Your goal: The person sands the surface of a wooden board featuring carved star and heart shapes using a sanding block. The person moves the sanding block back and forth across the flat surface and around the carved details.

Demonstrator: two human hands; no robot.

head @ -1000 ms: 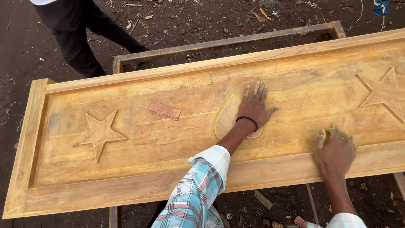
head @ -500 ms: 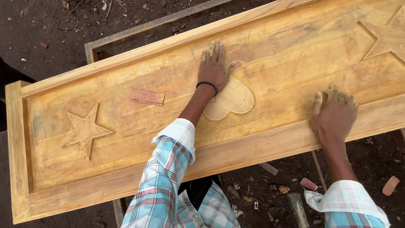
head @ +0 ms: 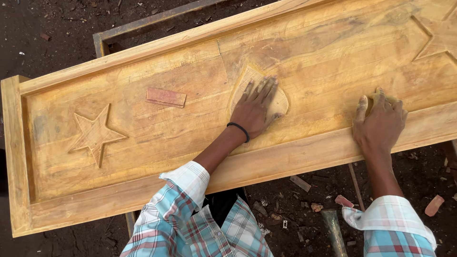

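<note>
A long, pale yellow wooden panel [head: 304, 157] with a raised frame and a sunken field is seen lying across a dark metal frame [head: 143, 24] over dark, littered ground. At the middle of this panel a raised, shield-shaped wooden carving [head: 281, 102] is found, and the left hand [head: 254, 112] is laid flat on it, fingers spread and extended, palm pressed down and nothing gripped; a black band [head: 239, 129] is worn at its wrist. Toward the panel's right end the right hand [head: 379, 124] is rested on the sunken field just above the lower rail, fingers curved downward over a small yellowish pad, seemingly a piece of sandpaper [head: 388, 98], which is largely hidden beneath the fingertips; whether it is truly gripped or only pressed cannot be told. A small, flat, reddish-brown rectangular block [head: 165, 97] is seen lying loose on the panel's field, left of the shield carving and well apart from both hands. Further toward the panel's left end a raised five-pointed wooden star [head: 95, 134] is carved, and part of a second carved star [head: 438, 35] is visible at the panel's upper right corner. Both forearms are clothed in blue, white and red checked sleeves [head: 188, 209] with cuffs turned back. Below the panel's near edge, wood chips and reddish fragments [head: 343, 200] are scattered on the ground.
</note>
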